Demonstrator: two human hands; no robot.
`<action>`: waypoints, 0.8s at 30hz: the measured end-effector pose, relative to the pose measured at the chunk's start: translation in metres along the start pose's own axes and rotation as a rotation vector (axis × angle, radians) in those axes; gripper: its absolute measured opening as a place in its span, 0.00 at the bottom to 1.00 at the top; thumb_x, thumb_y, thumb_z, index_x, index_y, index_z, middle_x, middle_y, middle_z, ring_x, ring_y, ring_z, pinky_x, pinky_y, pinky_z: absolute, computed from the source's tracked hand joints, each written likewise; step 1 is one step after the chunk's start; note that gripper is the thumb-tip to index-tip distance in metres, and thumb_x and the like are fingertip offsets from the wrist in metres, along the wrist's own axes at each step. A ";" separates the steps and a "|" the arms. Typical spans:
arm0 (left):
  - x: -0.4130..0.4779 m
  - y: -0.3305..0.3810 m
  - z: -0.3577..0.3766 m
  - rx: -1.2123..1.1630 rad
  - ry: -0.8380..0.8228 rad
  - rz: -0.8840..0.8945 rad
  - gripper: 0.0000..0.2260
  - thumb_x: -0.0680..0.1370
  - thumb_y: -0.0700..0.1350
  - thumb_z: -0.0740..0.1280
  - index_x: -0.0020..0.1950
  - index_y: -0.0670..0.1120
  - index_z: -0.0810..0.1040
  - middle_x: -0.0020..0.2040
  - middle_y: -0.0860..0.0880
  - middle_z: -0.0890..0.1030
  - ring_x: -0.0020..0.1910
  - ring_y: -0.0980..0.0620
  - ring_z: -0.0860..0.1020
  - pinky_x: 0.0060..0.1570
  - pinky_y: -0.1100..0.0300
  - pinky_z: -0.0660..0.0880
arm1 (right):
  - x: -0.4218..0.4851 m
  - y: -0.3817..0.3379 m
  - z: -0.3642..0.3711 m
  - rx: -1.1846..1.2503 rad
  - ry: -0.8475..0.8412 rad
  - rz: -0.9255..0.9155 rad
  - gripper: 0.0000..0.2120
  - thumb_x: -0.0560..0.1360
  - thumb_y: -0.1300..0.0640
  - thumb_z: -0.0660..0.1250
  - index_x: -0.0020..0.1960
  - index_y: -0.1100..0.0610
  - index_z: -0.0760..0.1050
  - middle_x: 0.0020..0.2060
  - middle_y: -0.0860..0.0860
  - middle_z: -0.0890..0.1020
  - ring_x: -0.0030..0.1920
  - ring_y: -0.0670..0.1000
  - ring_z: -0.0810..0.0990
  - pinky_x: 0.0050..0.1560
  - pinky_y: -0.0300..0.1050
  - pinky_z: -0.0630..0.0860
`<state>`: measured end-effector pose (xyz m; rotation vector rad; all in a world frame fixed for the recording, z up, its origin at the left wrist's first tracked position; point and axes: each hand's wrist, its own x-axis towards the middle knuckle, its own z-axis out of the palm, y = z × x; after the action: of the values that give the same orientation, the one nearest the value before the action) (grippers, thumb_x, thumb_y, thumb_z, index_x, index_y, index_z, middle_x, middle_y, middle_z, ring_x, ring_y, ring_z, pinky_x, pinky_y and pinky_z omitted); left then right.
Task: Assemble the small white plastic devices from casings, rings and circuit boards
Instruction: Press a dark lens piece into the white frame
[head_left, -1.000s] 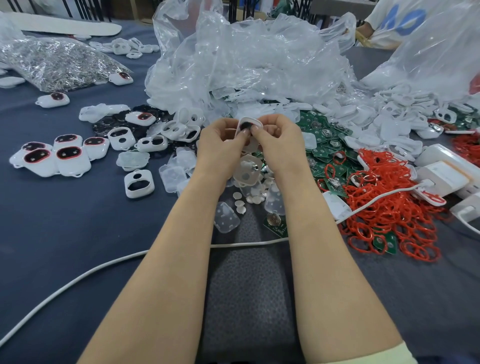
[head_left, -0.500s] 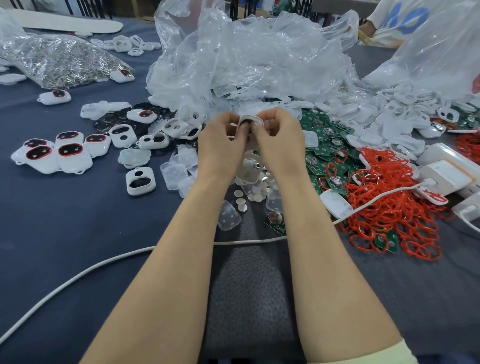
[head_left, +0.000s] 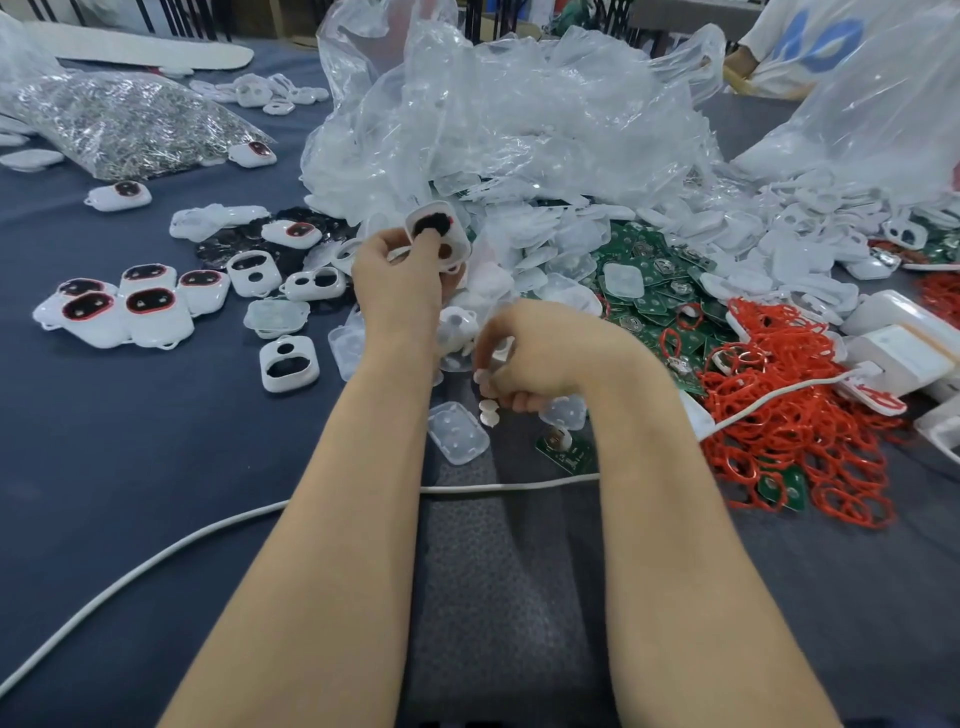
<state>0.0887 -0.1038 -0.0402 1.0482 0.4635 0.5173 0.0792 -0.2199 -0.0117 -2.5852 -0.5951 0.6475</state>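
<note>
left hand (head_left: 400, 270): fingers grasp white casing (head_left: 436, 228), left of red rings (head_left: 789, 410) | right hand (head_left: 540, 358): fingers curled over small discs (head_left: 488, 406), cannot tell if grasping

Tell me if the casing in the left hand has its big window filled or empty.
Filled: black shows in the casing window, held by the left hand against pale bags.

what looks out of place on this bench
A white cable trails right across the working space and into the heap of red rings, where it could snag. One circuit board lies apart from its pile.
</note>
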 end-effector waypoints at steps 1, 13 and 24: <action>0.001 0.000 0.000 -0.032 -0.009 -0.034 0.02 0.78 0.38 0.67 0.49 0.42 0.75 0.49 0.42 0.81 0.38 0.52 0.81 0.36 0.65 0.78 | 0.004 -0.003 0.003 -0.116 0.054 -0.016 0.07 0.75 0.64 0.67 0.52 0.60 0.78 0.42 0.56 0.83 0.36 0.53 0.83 0.39 0.45 0.82; -0.007 0.003 0.000 0.063 -0.059 -0.083 0.05 0.78 0.42 0.67 0.45 0.51 0.75 0.41 0.51 0.80 0.30 0.59 0.79 0.26 0.69 0.72 | 0.018 0.020 -0.003 0.667 0.500 -0.129 0.04 0.78 0.61 0.64 0.45 0.57 0.77 0.31 0.51 0.82 0.28 0.45 0.80 0.32 0.36 0.77; -0.013 -0.003 0.006 0.187 -0.165 0.031 0.04 0.78 0.39 0.65 0.46 0.47 0.75 0.47 0.45 0.81 0.44 0.52 0.81 0.34 0.69 0.76 | 0.027 0.023 -0.004 1.229 0.606 -0.216 0.06 0.76 0.68 0.65 0.47 0.59 0.76 0.36 0.53 0.82 0.34 0.45 0.82 0.43 0.37 0.80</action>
<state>0.0829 -0.1167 -0.0384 1.2685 0.3543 0.4164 0.1101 -0.2268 -0.0294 -1.3923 -0.1474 0.0436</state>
